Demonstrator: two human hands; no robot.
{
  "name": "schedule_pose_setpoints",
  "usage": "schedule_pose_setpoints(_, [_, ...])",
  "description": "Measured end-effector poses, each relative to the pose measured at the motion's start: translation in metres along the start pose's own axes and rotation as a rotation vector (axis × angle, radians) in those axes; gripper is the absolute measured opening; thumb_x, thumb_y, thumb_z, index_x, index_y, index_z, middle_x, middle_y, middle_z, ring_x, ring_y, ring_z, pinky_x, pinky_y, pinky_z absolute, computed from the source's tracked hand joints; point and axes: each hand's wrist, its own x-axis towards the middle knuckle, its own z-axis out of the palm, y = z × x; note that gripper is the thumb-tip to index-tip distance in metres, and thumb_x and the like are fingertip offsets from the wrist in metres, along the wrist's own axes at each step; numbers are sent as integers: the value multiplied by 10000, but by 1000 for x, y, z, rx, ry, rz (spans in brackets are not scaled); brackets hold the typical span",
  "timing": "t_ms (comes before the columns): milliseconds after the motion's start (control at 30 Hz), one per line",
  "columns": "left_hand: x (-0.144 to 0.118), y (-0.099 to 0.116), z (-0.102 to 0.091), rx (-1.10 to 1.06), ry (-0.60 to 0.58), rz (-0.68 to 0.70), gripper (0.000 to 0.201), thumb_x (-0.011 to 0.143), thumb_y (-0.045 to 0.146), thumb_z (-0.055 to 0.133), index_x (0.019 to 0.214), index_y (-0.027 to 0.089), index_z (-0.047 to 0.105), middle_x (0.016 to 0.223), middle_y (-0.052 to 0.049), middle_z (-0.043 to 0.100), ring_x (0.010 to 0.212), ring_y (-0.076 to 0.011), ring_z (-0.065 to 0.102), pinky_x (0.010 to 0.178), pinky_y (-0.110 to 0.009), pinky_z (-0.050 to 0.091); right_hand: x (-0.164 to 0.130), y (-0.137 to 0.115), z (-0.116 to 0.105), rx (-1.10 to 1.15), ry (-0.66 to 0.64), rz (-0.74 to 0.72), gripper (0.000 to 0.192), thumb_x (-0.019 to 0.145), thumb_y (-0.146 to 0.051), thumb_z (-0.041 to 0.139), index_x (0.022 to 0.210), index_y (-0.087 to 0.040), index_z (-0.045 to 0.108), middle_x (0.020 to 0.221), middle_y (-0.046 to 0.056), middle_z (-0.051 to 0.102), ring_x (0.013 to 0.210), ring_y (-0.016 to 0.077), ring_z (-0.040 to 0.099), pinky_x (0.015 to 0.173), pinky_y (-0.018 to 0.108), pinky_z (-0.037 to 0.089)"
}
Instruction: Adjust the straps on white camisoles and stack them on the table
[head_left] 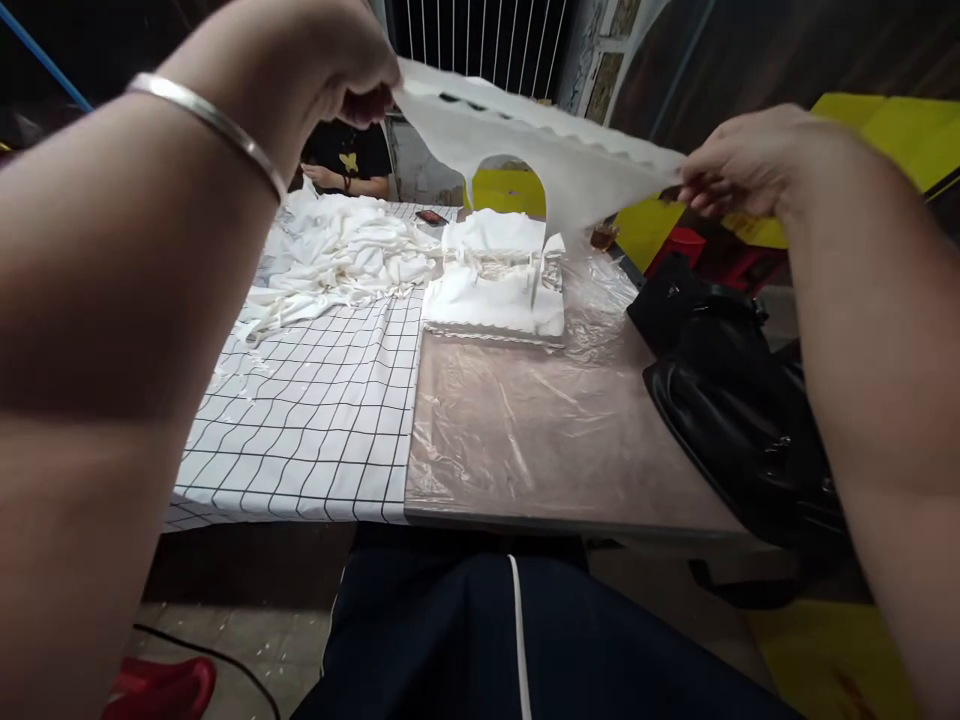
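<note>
A white cut piece of fabric point(536, 135) is stretched in the air between my two hands, with a rounded cutout in its lower side. My left hand point(352, 70) pinches its left corner, and my right hand point(742, 165) grips its right corner. Below the cloth, a stack of flat white fabric pieces point(495, 300) lies on the table, partly covered by the hanging edge. Left of the stack spreads a loose heap of crumpled white fabric point(337, 245).
A black-and-white checked cloth point(322, 410) covers the table's left half, clear plastic sheeting point(517, 430) its right. A black leather bag point(742, 400) sits at the right edge. Another person point(349, 160) is at the far left end. A phone point(431, 217) lies near the heap.
</note>
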Motion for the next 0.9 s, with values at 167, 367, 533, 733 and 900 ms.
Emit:
schedule_pose_setpoints(167, [-110, -50, 78, 73, -47, 235, 185, 838, 188, 528, 925, 111, 671, 768, -19, 602, 738, -159, 576, 707, -344, 462, -97, 82, 38, -161, -181, -19, 241, 789, -85, 612, 595, -193, 519, 549, 13, 573, 478, 96, 495, 494, 252, 361])
schedule_pose_setpoints(367, [-252, -138, 201, 5, -275, 340, 154, 792, 133, 457, 851, 178, 592, 826, -42, 649, 740, -176, 606, 669, -282, 474, -231, 195, 104, -337, -183, 17, 161, 668, -218, 589, 546, -220, 483, 504, -19, 530, 496, 141, 471, 480, 261, 302])
schedule_pose_setpoints(533, [-292, -149, 223, 81, -163, 224, 205, 841, 254, 473, 1026, 201, 544, 857, -62, 658, 806, -242, 628, 680, -330, 487, -263, 214, 127, -268, 0, -99, 182, 697, -239, 530, 862, -244, 606, 854, 49, 652, 752, 220, 604, 663, 323, 451])
schedule_pose_setpoints(733, [-297, -147, 218, 21, -92, 218, 192, 778, 177, 465, 948, 221, 543, 895, -53, 670, 752, -212, 629, 661, -302, 470, -265, 207, 120, -205, 117, -156, 82, 705, -232, 520, 700, -232, 602, 725, 56, 615, 658, 205, 557, 685, 337, 464])
schedule_pose_setpoints(900, [-316, -155, 199, 12, -314, 60, 126, 803, 242, 477, 900, 227, 554, 673, 15, 607, 610, -187, 593, 577, -279, 443, -281, 214, 99, -68, -149, 2, 97, 688, -308, 604, 731, -237, 654, 702, 35, 607, 617, 186, 547, 616, 317, 482])
